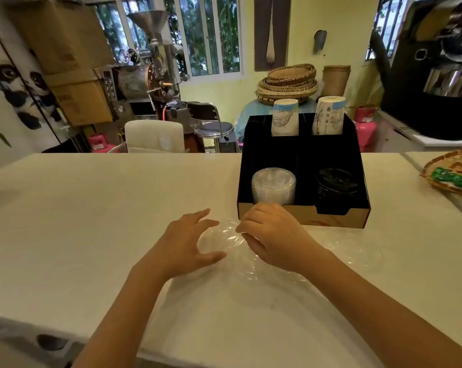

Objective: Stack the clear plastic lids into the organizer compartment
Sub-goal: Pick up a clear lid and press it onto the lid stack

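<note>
A black organizer [302, 166] stands on the white counter, right of centre. Its front left compartment holds a stack of clear plastic lids [274, 185]. In front of the organizer a clear lid [220, 239] lies on the counter between my hands. My left hand [186, 244] curls around its left side, thumb under its near edge, fingers spread. My right hand [271, 233] pinches the lid's right edge with its fingertips. More clear lids [354, 251] lie flat on the counter to the right, hard to make out.
The organizer's front right compartment holds black lids [336, 183]; two stacks of paper cups [285, 118] stand in its back compartments. A wicker basket [453, 173] with green packets sits at the counter's right edge. A white chair back [154, 136] stands behind the counter.
</note>
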